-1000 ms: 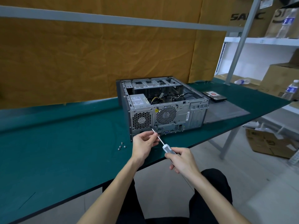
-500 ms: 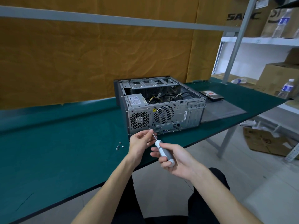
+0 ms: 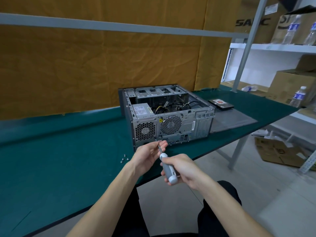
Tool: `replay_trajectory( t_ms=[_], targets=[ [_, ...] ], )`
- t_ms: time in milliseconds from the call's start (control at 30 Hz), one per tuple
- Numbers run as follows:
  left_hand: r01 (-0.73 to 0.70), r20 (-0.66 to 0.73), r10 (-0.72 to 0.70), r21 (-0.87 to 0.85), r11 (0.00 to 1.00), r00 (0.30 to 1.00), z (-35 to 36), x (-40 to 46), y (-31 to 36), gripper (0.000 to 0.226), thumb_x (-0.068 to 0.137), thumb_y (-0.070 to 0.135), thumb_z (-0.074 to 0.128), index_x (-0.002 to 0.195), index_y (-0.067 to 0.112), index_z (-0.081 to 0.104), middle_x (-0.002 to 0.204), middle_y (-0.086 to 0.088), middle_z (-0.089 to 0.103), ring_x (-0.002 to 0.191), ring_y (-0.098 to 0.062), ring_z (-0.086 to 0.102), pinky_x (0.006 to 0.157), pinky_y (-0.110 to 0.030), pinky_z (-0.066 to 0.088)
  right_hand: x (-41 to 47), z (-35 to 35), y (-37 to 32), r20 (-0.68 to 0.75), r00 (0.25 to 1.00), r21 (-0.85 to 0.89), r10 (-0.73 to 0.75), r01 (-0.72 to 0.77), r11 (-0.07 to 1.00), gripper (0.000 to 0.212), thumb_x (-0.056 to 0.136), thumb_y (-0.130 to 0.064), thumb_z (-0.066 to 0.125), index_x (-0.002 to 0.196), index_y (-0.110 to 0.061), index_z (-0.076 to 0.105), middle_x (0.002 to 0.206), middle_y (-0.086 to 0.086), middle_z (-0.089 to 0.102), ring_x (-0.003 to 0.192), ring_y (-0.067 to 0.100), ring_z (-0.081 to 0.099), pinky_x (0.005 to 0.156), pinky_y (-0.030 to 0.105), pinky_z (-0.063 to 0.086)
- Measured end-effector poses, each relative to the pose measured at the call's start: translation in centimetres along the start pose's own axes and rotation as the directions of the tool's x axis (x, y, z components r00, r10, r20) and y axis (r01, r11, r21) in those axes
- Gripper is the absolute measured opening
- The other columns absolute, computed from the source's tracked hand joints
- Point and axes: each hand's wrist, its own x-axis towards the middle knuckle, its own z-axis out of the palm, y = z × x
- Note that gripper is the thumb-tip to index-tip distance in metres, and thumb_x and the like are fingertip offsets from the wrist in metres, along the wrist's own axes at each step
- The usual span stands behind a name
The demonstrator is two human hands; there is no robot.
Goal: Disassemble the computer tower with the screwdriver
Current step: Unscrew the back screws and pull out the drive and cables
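The right hand (image 3: 183, 168) holding the screwdriver (image 3: 166, 165) has slid back; the left hand (image 3: 150, 155) pinches its shaft, tip nearing a computer tower (image 3: 171, 117) screw.

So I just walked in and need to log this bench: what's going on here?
A person is taking apart a computer tower lying open on the green table. The right hand grips the screwdriver by its handle, while the left hand steadies the shaft near the tower's rear panel. A few loose screws lie on the table to the left.
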Motion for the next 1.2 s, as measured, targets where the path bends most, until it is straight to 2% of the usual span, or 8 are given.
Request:
replay_trajectory(
  t_ms=[100,167,300,433,567,767,1033,1200],
  targets=[
    [-0.029,-0.067,0.042,0.176,0.984,0.997,0.6,-0.2,0.4,0.024,0.092,0.008,0.071,0.107,-0.010,0.069,0.107,-0.022,0.075,0.084,-0.020,0.076,0.067,-0.024,0.060,0.5,0.5,0.4,-0.194,0.970,-0.286,-0.150,0.090,0.954,0.031,0.081,-0.034,0.080,0.080,-0.017,0.054,0.071,0.000,0.062,0.059,0.015,0.060,0.048,0.027,0.049],
    [-0.016,-0.072,0.028,0.167,0.986,0.997,1.2,-0.2,0.6,0.022,0.094,0.001,0.065,0.110,-0.014,0.066,0.103,-0.022,0.075,0.076,-0.019,0.076,0.063,-0.023,0.059,0.6,0.7,0.3,-0.144,0.987,-0.167,-0.073,0.048,0.985,0.035,0.083,-0.042,0.079,0.092,-0.015,0.058,0.080,0.002,0.060,0.067,0.018,0.061,0.055,0.030,0.054],
    [0.070,-0.004,-0.070,0.045,0.997,0.998,1.3,-0.6,1.0,0.024,0.102,-0.003,0.048,0.121,-0.013,0.058,0.105,-0.021,0.075,0.083,-0.020,0.077,0.065,-0.023,0.061,-0.1,-0.3,-0.5,0.316,0.942,0.331,0.110,-0.218,0.918,0.043,0.104,-0.035,0.050,0.121,0.005,0.054,0.093,0.024,0.067,0.076,0.034,0.070,0.067,0.043,0.062],
    [0.096,0.029,-0.101,0.136,0.986,0.994,0.9,-0.4,1.4,0.024,0.103,0.000,0.045,0.118,-0.013,0.060,0.111,-0.023,0.073,0.092,-0.023,0.076,0.070,-0.025,0.061,0.1,-0.7,-0.6,0.188,0.982,0.157,0.010,-0.040,0.987,0.024,0.098,-0.012,0.061,0.114,0.006,0.057,0.088,0.023,0.073,0.068,0.029,0.071,0.057,0.036,0.058],
    [0.038,-0.057,-0.019,0.356,0.934,0.998,1.2,0.3,1.4,0.020,0.098,0.004,0.062,0.109,-0.012,0.065,0.101,-0.021,0.076,0.088,-0.023,0.077,0.067,-0.025,0.060,0.9,-0.2,0.0,0.002,0.999,-0.112,-0.036,0.036,0.993,0.034,0.084,-0.018,0.081,0.104,-0.008,0.056,0.070,0.008,0.070,0.056,0.022,0.066,0.055,0.033,0.057],
    [0.079,0.005,-0.081,0.181,0.980,0.997,1.5,0.1,1.3,0.025,0.104,-0.001,0.044,0.117,-0.014,0.061,0.110,-0.023,0.074,0.090,-0.022,0.076,0.069,-0.023,0.060,1.2,-1.3,-0.8,0.341,0.934,0.233,0.106,-0.193,0.953,0.034,0.104,-0.030,0.047,0.116,0.001,0.052,0.084,0.020,0.068,0.072,0.033,0.070,0.063,0.040,0.060],
    [-0.029,-0.170,0.092,0.341,0.939,0.981,1.9,-0.8,1.5,0.011,0.096,0.001,0.064,0.095,-0.009,0.067,0.093,-0.021,0.076,0.080,-0.023,0.077,0.064,-0.027,0.061,2.3,-0.6,-0.3,-0.007,0.998,-0.027,-0.055,0.055,0.998,0.028,0.086,-0.020,0.079,0.103,-0.005,0.063,0.068,0.009,0.071,0.050,0.021,0.064,0.051,0.029,0.053],
    [0.013,-0.114,0.006,0.160,0.987,0.994,2.3,-1.4,1.6,0.020,0.101,-0.004,0.051,0.113,-0.015,0.061,0.105,-0.024,0.074,0.086,-0.023,0.076,0.066,-0.026,0.061,1.6,-1.0,-1.1,0.297,0.952,0.266,0.075,-0.158,0.951,0.031,0.104,-0.028,0.048,0.117,0.000,0.053,0.085,0.020,0.070,0.069,0.031,0.069,0.058,0.039,0.059]
  ],
)
